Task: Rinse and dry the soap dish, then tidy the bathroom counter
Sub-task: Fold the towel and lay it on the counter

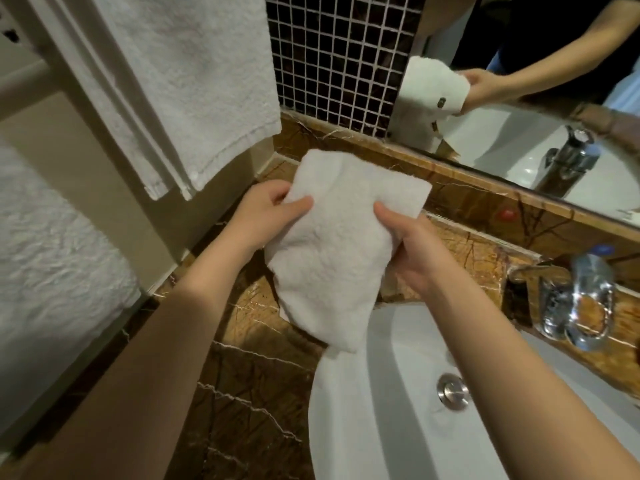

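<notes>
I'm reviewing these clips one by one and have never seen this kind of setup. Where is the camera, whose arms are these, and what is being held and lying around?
There is no machine here. A person wears a wide-angle camera on the head, so you look down along their own bare arms at a bathroom counter of brown marble. The left hand and the right hand both grip a small white towel, held up above the counter and the edge of the white sink. Whether anything is wrapped inside the towel cannot be seen. To the right stand a chrome tap and a clear plastic bottle. A larger towel hangs on the left. The mirror behind reflects the same scene.
</notes>
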Tool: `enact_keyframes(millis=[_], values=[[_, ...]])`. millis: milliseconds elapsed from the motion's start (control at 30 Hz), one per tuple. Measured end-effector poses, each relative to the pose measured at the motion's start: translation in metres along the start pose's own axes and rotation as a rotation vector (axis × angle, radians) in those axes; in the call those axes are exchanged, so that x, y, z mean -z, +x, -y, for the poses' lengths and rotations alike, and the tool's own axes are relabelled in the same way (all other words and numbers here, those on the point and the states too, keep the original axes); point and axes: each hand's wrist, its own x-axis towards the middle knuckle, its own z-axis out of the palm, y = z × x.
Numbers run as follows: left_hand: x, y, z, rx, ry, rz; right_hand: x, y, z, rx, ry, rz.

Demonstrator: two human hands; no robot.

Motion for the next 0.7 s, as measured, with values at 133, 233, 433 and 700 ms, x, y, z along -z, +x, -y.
enact_keyframes(millis=[133,233,433,700], values=[[-0.004,0.003,-0.043,-0.221,-0.039,-0.185,-0.014,-0.003,0.048,0.258,-0.138,-0.072],[0.005,0.001,-0.085,-0.379,-0.249,-0.255,-0.029,-0.013,0.088,0.475,-0.06,-0.054],[0.025,-0.009,-0.08,-0.357,-0.327,-0.243,-0.036,-0.026,0.06,0.423,-0.083,-0.024],[-0.011,-0.032,0.07,0.193,0.107,-0.101,0.001,-0.019,-0.071,-0.095,-0.4,-0.277]])
